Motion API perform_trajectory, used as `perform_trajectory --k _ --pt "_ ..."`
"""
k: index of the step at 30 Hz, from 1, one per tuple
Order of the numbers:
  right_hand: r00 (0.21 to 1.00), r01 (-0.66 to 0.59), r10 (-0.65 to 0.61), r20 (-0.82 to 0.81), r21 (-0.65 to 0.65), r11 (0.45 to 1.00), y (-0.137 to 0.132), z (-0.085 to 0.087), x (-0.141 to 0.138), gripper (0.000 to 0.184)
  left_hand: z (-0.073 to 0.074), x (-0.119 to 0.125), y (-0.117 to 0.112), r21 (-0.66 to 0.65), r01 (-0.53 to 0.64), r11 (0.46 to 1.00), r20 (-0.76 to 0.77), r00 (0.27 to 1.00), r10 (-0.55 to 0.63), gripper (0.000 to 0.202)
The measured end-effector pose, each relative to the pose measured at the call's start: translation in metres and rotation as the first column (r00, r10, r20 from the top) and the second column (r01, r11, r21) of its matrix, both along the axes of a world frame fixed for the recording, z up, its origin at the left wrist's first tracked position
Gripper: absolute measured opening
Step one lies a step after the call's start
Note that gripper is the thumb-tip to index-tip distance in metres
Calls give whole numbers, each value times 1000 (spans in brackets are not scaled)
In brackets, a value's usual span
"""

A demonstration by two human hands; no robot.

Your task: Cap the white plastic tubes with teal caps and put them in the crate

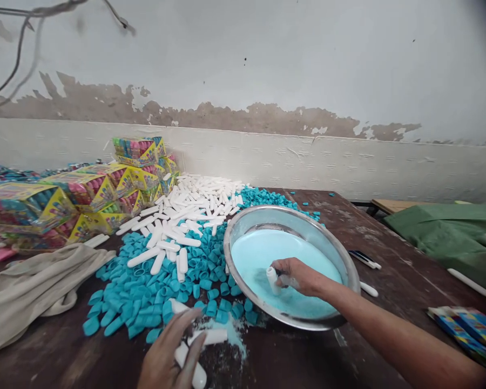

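I am pinching a small white tube point(272, 280) in my right hand point(297, 275), thumb and fingertips closed round its upper end, its lower end pressing into the pale blue powder point(267, 246). It is looking like hollow plastic: light, stiff and smooth, probably slippery once dusted, so I am judging the firmest hold to be across the middle of its barrel. The powder is filling a steel bowl point(227, 246). At seven o'clock from the bowl my left hand point(166, 356) is curling loosely over a few spare tubes point(210, 336) on spilled powder. At nine o'clock blue caps point(146, 292) are lying heaped, at eleven a white tube pile point(194, 202), and beyond that, colourful boxes point(85, 189).
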State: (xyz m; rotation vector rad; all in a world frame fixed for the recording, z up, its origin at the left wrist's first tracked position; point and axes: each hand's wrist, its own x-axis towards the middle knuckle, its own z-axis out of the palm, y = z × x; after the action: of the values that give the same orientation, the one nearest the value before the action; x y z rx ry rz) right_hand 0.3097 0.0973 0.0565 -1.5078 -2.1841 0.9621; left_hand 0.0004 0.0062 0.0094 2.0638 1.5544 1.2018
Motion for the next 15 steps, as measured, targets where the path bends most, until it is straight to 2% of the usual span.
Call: perform_trajectory --k 1,3,4,6,8,10,11,13,15 --pt "999 20 -20 -50 -7 1000 -2 0 2 11 16 16 12 16 136 991 -63 989 -134 30" --pt "989 50 -52 -138 -19 999 -8 2 4 11 44 55 36 27 299 954 -172 942 -290 32" --pt "983 62 -65 -173 -21 998 -10 4 4 11 54 76 47 19 343 939 -225 917 -330 32" --pt "971 88 -89 -220 -12 996 -16 8 5 8 65 115 66 -76 369 926 -332 867 -372 31" --pt "963 115 -109 -247 10 993 -20 10 7 4 66 145 80 -224 351 909 -389 823 -414 26" --pt "956 157 -140 -258 47 986 -23 8 13 8 62 162 91 -325 338 883 -391 802 -451 22" --pt "950 207 -178 -256 89 974 -24 6 16 14 60 167 95 -342 336 877 -386 801 -458 21" --pt "929 338 -285 -234 227 913 -25 0 24 33 57 170 102 -326 324 888 -391 809 -439 20" --pt "943 331 -292 -161 351 876 -26 -6 30 55 57 171 105 -307 309 900 -408 812 -418 18"
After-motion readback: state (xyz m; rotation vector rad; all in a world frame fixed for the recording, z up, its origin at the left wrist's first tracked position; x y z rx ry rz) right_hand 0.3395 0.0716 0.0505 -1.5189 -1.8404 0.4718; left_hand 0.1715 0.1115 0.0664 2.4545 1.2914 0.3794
